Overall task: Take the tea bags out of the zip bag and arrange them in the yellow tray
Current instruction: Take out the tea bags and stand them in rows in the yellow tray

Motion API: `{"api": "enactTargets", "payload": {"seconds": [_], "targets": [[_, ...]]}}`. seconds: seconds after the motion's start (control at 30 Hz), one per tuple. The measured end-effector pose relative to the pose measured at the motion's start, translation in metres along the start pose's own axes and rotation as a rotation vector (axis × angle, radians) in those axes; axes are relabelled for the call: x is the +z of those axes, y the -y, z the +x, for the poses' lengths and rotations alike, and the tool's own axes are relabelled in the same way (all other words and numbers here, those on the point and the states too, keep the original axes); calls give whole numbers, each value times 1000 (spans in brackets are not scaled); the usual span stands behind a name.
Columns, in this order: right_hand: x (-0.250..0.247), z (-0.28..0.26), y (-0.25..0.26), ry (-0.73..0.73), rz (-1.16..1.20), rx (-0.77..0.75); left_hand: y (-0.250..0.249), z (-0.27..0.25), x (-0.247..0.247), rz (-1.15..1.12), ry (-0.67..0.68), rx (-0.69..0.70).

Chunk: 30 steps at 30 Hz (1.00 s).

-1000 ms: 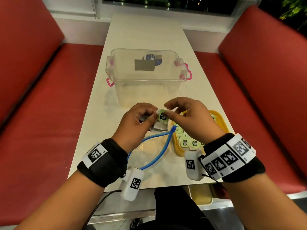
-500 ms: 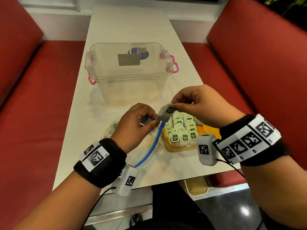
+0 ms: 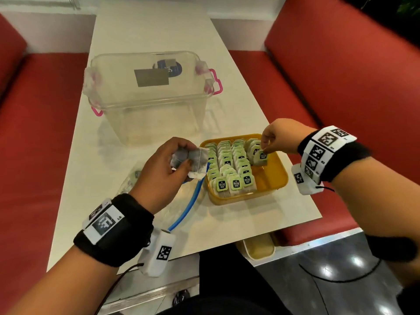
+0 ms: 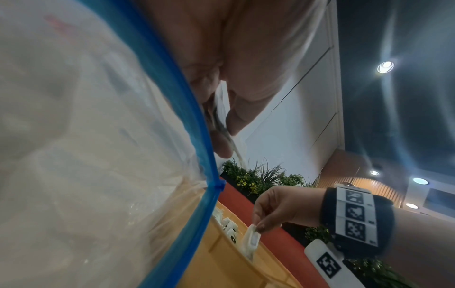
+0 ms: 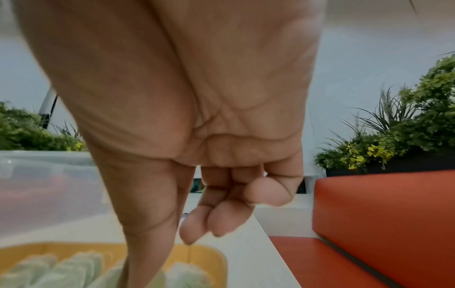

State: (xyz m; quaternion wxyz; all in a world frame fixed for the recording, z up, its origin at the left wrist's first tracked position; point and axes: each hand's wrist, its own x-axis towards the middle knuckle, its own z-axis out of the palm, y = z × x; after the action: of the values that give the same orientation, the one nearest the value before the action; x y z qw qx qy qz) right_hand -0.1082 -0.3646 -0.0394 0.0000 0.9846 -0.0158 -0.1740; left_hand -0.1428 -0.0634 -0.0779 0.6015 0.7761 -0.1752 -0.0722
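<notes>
The right hand (image 3: 276,138) pinches one tea bag (image 3: 260,157) by its top, over the right side of the yellow tray (image 3: 276,178). Rows of tea bags (image 3: 229,164) fill the tray's left side. The left hand (image 3: 163,169) holds a few tea bags (image 3: 193,161) just left of the tray. The zip bag (image 3: 181,201) lies under it on the tabletop (image 3: 145,30). A clear box (image 3: 147,92) stands farther away.

Left hand (image 3: 164,165) raised near centre, fingers and thumb curled, pinching a small bunch of tea bags (image 3: 191,161). Right hand (image 3: 278,138) reaches farther right, palm down, thumb and forefinger pinching one tea bag (image 3: 260,156) by its top. Both wrists wear black bands with printed markers.
</notes>
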Motion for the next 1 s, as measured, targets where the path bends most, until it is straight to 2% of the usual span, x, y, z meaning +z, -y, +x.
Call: {"api": "enactTargets", "payload": {"seconds": [0.3, 0.47, 0.57, 0.73, 0.9, 1.0], "targets": [[12, 21, -4, 65, -20, 65, -3, -1, 5, 9, -7, -25], [12, 23, -5, 31, -25, 66, -2, -1, 7, 8, -12, -47], [3, 18, -4, -48, -22, 48, -3, 0, 10, 0, -16, -56], [-23, -8, 31, -165, 119, -189, -8, 4, 13, -2, -30, -56], [-27, -45, 89, -175, 274, -518, -11, 8, 15, -139, -138, -199], [-15, -58, 111, -180, 282, -596, -12, 11, 14, -228, -181, -241]]}}
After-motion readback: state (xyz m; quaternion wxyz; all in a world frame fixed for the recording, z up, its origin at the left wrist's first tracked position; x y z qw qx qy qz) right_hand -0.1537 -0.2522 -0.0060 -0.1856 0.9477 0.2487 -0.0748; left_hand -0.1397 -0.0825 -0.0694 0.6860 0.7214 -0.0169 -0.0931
